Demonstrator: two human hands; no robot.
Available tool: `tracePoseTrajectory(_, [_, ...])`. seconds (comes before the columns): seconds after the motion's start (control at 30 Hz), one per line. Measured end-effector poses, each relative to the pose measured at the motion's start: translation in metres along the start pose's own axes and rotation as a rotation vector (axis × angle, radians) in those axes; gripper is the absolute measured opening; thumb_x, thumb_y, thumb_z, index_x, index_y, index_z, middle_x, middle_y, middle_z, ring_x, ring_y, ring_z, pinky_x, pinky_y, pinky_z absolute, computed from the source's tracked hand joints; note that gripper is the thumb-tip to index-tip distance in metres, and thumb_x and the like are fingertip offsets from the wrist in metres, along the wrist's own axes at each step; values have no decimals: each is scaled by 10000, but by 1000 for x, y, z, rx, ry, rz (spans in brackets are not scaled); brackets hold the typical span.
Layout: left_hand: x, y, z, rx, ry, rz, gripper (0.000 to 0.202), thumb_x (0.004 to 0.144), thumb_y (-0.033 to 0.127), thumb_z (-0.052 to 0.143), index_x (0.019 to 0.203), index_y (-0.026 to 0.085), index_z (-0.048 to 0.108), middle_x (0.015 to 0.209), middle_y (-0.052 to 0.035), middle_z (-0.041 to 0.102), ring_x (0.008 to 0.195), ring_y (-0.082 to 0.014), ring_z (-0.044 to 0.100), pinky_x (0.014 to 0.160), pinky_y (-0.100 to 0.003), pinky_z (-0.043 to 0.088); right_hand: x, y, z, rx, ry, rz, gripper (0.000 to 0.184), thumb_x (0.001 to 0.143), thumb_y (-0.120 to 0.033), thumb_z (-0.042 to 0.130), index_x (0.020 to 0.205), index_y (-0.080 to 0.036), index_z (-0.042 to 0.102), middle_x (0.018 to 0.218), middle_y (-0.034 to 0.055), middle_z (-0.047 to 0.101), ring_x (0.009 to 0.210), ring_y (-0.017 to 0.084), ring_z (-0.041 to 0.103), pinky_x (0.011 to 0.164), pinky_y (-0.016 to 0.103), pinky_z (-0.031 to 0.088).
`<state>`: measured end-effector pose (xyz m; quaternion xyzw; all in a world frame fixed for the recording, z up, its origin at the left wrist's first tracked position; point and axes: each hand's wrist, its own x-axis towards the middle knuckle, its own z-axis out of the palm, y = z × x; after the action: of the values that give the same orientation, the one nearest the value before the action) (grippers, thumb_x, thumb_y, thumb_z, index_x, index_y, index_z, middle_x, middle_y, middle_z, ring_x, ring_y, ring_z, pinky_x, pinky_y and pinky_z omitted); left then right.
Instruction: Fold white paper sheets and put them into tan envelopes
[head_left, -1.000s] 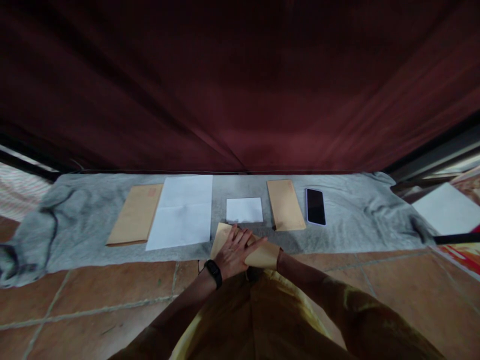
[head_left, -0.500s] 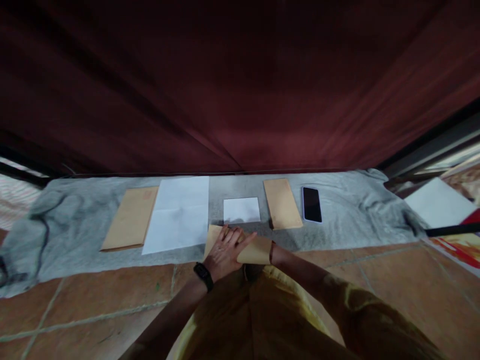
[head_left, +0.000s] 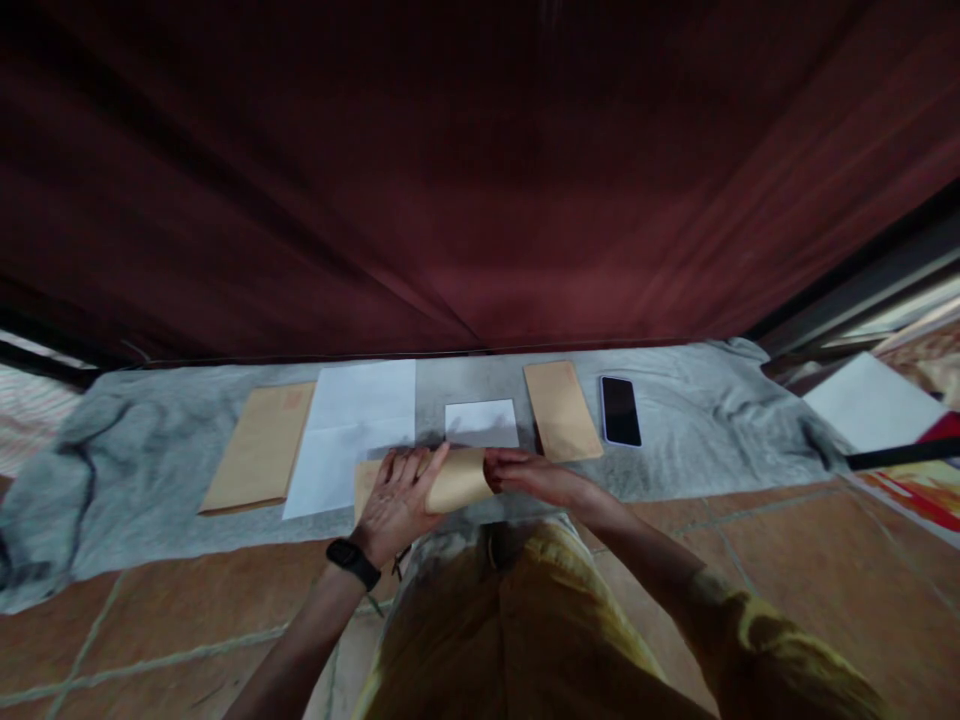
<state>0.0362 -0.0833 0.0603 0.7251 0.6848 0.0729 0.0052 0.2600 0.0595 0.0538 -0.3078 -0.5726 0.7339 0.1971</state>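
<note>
A brown paper envelope [head_left: 465,482] lies sideways near the front of the grey cloth, its right end bulging apart. My left hand [head_left: 394,500], with a black watch on the wrist, is over its left part, fingers across the far edge and thumb apart on top, gripping it. At the mouth of the envelope on the right is my right hand [head_left: 536,477], fingers stretched out, their tips partly hidden in the opening. Just beyond the envelope lies a small white card [head_left: 481,422]. Whether anything is inside the envelope cannot be seen.
On the grey cloth [head_left: 697,420] lie another brown envelope [head_left: 259,445], a large white sheet [head_left: 360,430], a narrower brown envelope [head_left: 562,410] and a phone [head_left: 621,411]. A dark red curtain [head_left: 480,200] hangs behind; tiled floor [head_left: 187,610] is in front.
My right hand, in the envelope up to the wrist before, has drawn back to the right so its fingers show. My left hand and the envelope have shifted left.
</note>
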Motion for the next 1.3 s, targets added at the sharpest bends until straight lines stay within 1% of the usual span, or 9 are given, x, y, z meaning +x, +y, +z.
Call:
tracePoseTrajectory(0.13, [-3, -20, -2, -17, 39, -87, 1037, 746, 396, 712, 1587, 200, 137, 1337, -162, 571, 1263, -356, 530, 1123, -520, 342, -15, -5, -10, 114, 33, 82, 444, 805, -297, 718, 1240, -229, 663, 1277, 80, 672, 1112, 207, 647, 1028, 405, 477])
tracePoseTrajectory(0.27, [-4, -27, -5, -6, 33, -124, 1096, 734, 405, 729, 1589, 190, 77, 1338, -170, 558, 1280, -360, 518, 1121, -531, 341, -23, 15, -13, 178, 123, 91, 387, 809, -363, 691, 1159, -196, 690, 1176, 98, 713, 1003, 214, 683, 977, 420, 518])
tracePoseTrajectory(0.47, [-8, -29, 4, -16, 37, -143, 1089, 736, 415, 725, 1591, 210, 83, 1390, -172, 538, 1312, -365, 499, 1152, -562, 287, -9, 49, -16, -334, 417, -45, 305, 840, -225, 529, 1098, -213, 692, 1111, 66, 704, 974, 194, 661, 962, 393, 522])
tracePoseTrajectory(0.6, [-12, -34, 7, -39, 28, -151, 1089, 741, 419, 720, 1593, 205, 77, 1411, -173, 520, 1349, -364, 461, 1154, -562, 286, 4, 51, -18, -602, 476, -145, 400, 880, -182, 475, 1253, -193, 619, 1179, 107, 648, 988, 207, 647, 934, 382, 527])
tracePoseTrajectory(0.73, [-15, -43, 4, -20, 51, -217, 1064, 769, 417, 697, 1596, 204, 63, 1401, -181, 513, 1345, -364, 453, 1153, -575, 277, 30, 43, -21, -794, 465, -170, 479, 890, -185, 506, 1362, -110, 535, 1295, 184, 586, 1190, 269, 576, 1064, 426, 442])
tracePoseTrajectory(0.9, [-20, -53, 7, -7, 70, -269, 1081, 769, 443, 700, 1594, 178, 55, 1388, -198, 513, 1330, -376, 457, 1126, -585, 309, 69, 30, -21, -945, 480, -82, 607, 901, -210, 538, 1474, -69, 401, 1426, 232, 502, 1347, 309, 447, 1108, 458, 378])
tracePoseTrajectory(1.1, [-25, -59, 13, -23, 90, -249, 1061, 797, 466, 674, 1594, 171, 40, 1433, -217, 482, 1359, -377, 429, 1129, -583, 310, 87, 38, -13, -1041, 547, 60, 759, 831, -289, 691, 1493, -79, 385, 1319, 243, 568, 1232, 341, 528, 1016, 421, 434])
tracePoseTrajectory(1.2, [-25, -60, 13, -38, 97, -255, 1052, 806, 476, 665, 1596, 172, 42, 1439, -217, 479, 1362, -378, 427, 1130, -584, 312, 87, 45, -6, -1117, 614, 46, 741, 816, -275, 710, 1474, -103, 414, 1308, 242, 568, 1189, 338, 536, 960, 422, 463])
tracePoseTrajectory(1.3, [-25, -63, 14, -38, 88, -256, 1048, 813, 475, 662, 1597, 179, 33, 1435, -219, 482, 1360, -383, 428, 1130, -590, 307, 87, 43, -2, -1191, 628, 130, 631, 841, -272, 683, 1404, -83, 471, 1264, 244, 587, 1159, 327, 551, 948, 415, 466])
